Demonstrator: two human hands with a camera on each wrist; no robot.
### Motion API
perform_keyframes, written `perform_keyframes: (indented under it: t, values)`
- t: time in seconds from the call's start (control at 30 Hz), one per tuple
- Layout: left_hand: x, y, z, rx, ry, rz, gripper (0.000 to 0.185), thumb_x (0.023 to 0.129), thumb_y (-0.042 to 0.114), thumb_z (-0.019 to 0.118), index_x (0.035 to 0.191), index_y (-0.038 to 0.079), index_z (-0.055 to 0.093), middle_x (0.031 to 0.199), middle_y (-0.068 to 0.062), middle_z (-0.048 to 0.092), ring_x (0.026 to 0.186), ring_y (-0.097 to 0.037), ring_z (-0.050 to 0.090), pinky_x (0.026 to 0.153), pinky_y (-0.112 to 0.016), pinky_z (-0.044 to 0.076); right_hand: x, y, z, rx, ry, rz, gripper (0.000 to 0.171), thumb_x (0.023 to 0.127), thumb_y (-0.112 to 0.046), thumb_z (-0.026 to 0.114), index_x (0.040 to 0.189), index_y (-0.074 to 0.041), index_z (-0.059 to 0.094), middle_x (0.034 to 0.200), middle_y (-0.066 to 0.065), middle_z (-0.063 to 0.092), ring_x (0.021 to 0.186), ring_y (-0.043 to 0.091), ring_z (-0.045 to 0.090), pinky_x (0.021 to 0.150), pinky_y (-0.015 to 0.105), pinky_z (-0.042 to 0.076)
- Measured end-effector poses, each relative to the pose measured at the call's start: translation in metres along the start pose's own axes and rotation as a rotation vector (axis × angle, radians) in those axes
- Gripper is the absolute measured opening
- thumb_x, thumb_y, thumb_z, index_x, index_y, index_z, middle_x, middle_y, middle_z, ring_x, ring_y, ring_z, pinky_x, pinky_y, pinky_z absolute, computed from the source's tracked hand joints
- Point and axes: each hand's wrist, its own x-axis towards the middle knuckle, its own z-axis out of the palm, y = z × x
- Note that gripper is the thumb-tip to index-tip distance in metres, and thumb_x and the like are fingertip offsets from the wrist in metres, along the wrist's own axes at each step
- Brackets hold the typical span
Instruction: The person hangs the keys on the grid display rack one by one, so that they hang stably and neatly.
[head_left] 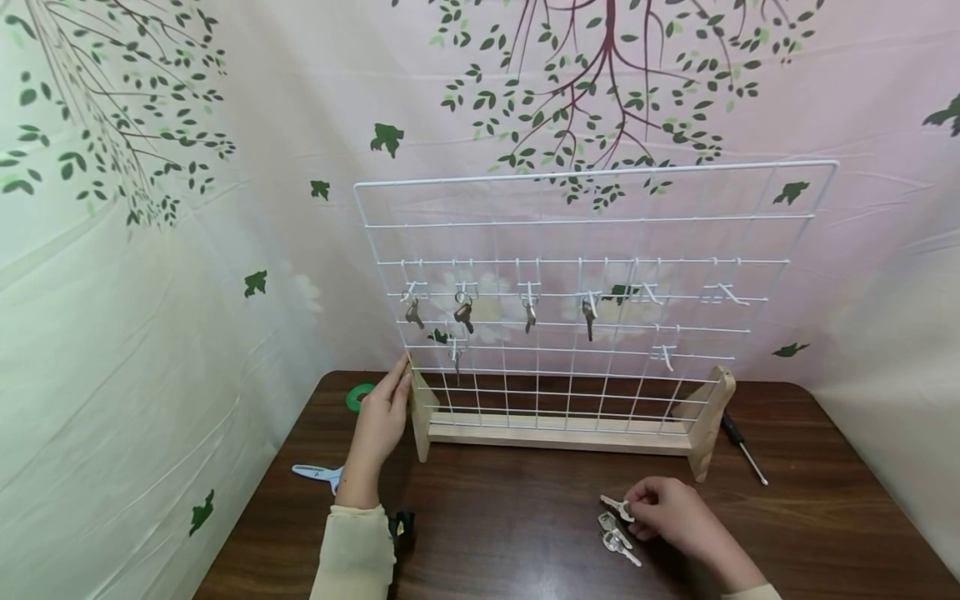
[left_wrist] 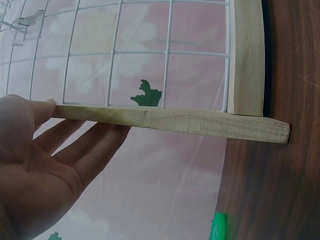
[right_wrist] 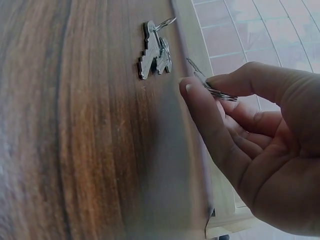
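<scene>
My right hand [head_left: 675,512] pinches a silver key [head_left: 617,507] between thumb and forefinger, just over the table. In the right wrist view its ring and edge show at the fingertips of the right hand [right_wrist: 265,145]. Two more keys [right_wrist: 152,50] with rings lie on the wood beside it. My left hand [head_left: 386,408] holds the left wooden upright [left_wrist: 165,120] of a white wire grid rack [head_left: 570,350], thumb on one side and fingers on the other. Several keys [head_left: 464,315] hang from white hooks on the grid; a few hooks at the right, such as this hook [head_left: 726,293], carry none.
The rack stands on a dark brown table [head_left: 510,508]. A screwdriver [head_left: 742,448] lies right of the rack. At the left are a green ring-shaped roll [head_left: 356,397], light blue-handled scissors [head_left: 317,473] and a black object [head_left: 405,527] by my left sleeve. A leaf-printed cloth [head_left: 300,125] hangs behind.
</scene>
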Motion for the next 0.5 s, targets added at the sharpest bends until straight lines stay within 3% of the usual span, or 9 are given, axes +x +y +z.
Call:
perform_keyframes:
  t: [0.5]
  values:
    - [0.0000, 0.0004, 0.0001, -0.005, 0.005, 0.010, 0.050, 0.116, 0.027, 0.048, 0.164, 0.014, 0.045, 0.162, -0.016, 0.053, 0.147, -0.038, 0.056, 0.115, -0.060, 0.052, -0.0013, -0.0042, -0.0047, 0.073, -0.021, 0.006, 0.019, 0.102, -0.003, 0.066, 0.110, 0.013, 0.065, 0.087, 0.014, 0.073, 0.074, 0.021, 0.077, 0.060, 0.032, 0.065]
